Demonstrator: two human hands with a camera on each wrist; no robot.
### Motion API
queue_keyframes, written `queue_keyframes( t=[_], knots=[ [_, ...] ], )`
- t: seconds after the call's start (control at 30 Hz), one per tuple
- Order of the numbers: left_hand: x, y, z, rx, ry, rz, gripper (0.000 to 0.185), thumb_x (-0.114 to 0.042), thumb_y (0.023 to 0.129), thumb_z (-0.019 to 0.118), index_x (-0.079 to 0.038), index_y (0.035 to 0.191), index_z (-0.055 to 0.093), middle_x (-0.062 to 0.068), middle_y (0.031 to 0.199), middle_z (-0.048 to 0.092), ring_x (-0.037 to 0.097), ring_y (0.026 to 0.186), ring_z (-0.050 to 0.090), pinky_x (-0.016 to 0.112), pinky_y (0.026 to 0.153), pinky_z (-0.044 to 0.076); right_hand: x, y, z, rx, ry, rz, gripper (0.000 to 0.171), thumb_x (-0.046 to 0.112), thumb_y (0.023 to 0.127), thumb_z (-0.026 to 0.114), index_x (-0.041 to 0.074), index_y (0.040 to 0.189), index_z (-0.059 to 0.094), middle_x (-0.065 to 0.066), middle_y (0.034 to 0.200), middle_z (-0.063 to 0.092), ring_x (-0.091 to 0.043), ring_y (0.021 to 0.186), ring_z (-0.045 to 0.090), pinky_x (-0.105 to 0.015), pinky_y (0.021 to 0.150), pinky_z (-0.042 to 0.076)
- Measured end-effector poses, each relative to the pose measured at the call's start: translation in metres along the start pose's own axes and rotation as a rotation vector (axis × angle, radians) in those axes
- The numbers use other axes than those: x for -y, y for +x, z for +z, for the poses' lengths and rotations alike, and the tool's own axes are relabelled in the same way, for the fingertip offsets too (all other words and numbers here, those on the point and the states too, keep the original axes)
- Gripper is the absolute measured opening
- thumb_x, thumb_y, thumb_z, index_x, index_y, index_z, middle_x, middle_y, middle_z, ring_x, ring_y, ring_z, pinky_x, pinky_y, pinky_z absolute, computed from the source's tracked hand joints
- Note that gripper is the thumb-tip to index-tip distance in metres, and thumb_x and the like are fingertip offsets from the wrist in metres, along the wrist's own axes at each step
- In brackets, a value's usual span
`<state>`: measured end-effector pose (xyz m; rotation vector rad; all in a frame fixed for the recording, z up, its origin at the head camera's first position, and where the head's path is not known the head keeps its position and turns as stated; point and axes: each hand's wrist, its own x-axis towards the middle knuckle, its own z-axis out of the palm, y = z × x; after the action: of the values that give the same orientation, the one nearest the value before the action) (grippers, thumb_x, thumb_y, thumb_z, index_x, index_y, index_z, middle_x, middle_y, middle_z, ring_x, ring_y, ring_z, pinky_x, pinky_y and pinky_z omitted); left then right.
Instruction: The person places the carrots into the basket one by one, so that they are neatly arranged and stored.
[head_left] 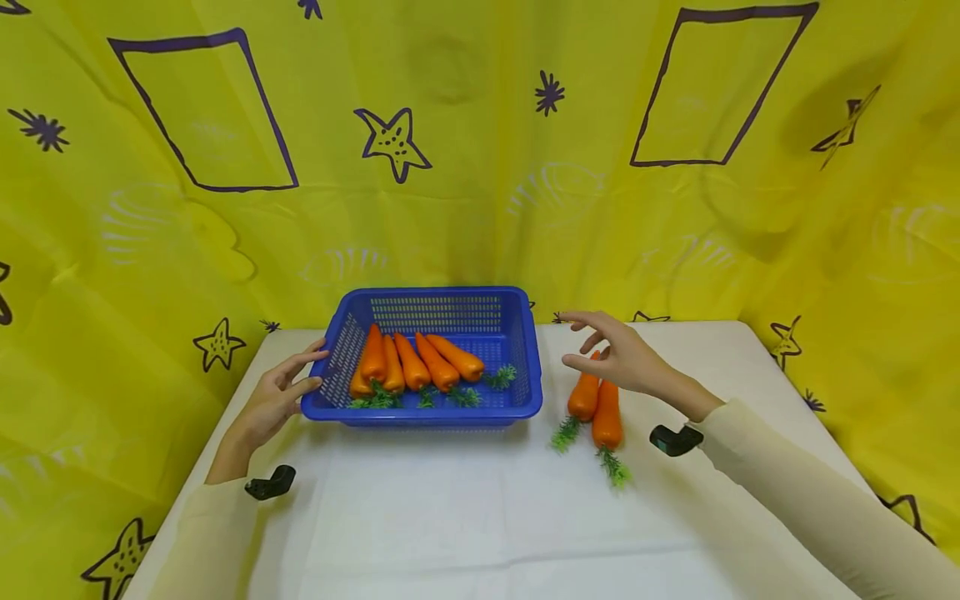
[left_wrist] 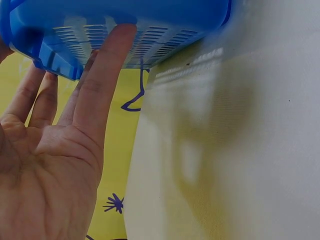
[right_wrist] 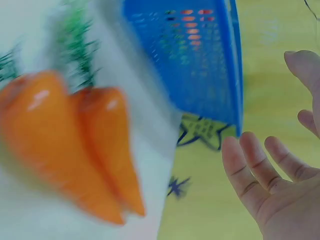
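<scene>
A blue slotted plastic basket (head_left: 427,413) stands on the table, holding several orange carrots (head_left: 412,367) with green leafy tops. At the basket's left end is my left hand (head_left: 264,407), its long, nearly straight fingers against the rim and side; the left wrist view shows these fingers (left_wrist: 95,95) at the slotted wall. Two more carrots (head_left: 607,417) lie side by side to the right of the basket, tops toward me. My right hand (head_left: 633,362) hovers over their pointed ends, thumb and fingers spread and holding nothing. In the right wrist view both carrots (right_wrist: 45,135) are apart from the hand.
A white cloth (head_left: 450,508) covers the table. Yellow curtains (head_left: 480,225) with purple drawings hang close behind it and along both sides. Black wrist cameras (head_left: 677,440) sit on both forearms.
</scene>
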<state>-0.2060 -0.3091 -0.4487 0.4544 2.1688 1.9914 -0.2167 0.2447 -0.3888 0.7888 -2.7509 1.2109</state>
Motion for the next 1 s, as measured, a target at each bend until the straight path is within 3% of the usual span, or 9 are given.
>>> queue_keyframes(
  t=[0.23, 0.4, 0.67, 0.87, 1.0],
  knots=[
    [0.003, -0.003, 0.000, -0.002, -0.034, -0.006, 0.049, -0.007, 0.106, 0.055, -0.002, 0.154, 0.043, 0.006, 0.173, 0.013, 0.001, 0.131, 0.046, 0.035, 0.087, 0.061, -0.022, -0.033, -0.008, -0.043, 0.001, 0.047, 0.064, 0.020, 0.093, 0.079, 0.014, 0.150, 0.051, -0.016, 0.133, 0.060, -0.024, 0.095, 0.068, -0.030, 0.073, 0.061],
    [0.004, -0.002, 0.000, -0.002, -0.030, -0.005, 0.049, -0.007, 0.106, 0.054, -0.003, 0.154, 0.043, 0.003, 0.172, 0.015, 0.001, 0.130, 0.048, 0.035, 0.087, 0.061, -0.029, -0.047, -0.009, -0.057, -0.010, 0.091, 0.062, 0.022, 0.094, 0.078, 0.013, 0.149, 0.051, -0.017, 0.131, 0.058, -0.026, 0.094, 0.067, -0.030, 0.071, 0.060],
    [0.004, -0.002, -0.001, -0.008, -0.028, -0.013, 0.049, -0.007, 0.106, 0.055, -0.002, 0.154, 0.044, 0.004, 0.172, 0.015, 0.002, 0.131, 0.046, 0.035, 0.088, 0.060, -0.043, -0.061, 0.000, -0.018, 0.019, 0.235, 0.064, 0.027, 0.095, 0.076, 0.008, 0.150, 0.047, -0.029, 0.134, 0.054, -0.034, 0.099, 0.065, -0.032, 0.067, 0.059],
    [0.000, -0.002, -0.001, -0.017, -0.005, -0.027, 0.050, -0.009, 0.106, 0.056, -0.002, 0.154, 0.043, 0.001, 0.172, 0.016, 0.005, 0.135, 0.042, 0.034, 0.089, 0.060, -0.050, -0.065, 0.011, 0.004, 0.128, 0.322, 0.065, 0.024, 0.096, 0.075, 0.002, 0.148, 0.045, -0.036, 0.135, 0.048, -0.030, 0.086, 0.068, -0.036, 0.062, 0.062],
    [-0.002, -0.001, -0.001, -0.016, 0.004, -0.034, 0.051, -0.011, 0.106, 0.056, -0.004, 0.155, 0.043, 0.001, 0.172, 0.015, 0.014, 0.139, 0.038, 0.034, 0.090, 0.060, -0.052, -0.065, 0.018, 0.007, 0.132, 0.386, 0.065, 0.025, 0.093, 0.078, 0.002, 0.146, 0.048, -0.035, 0.133, 0.049, -0.027, 0.078, 0.066, -0.036, 0.061, 0.061]
  ],
)
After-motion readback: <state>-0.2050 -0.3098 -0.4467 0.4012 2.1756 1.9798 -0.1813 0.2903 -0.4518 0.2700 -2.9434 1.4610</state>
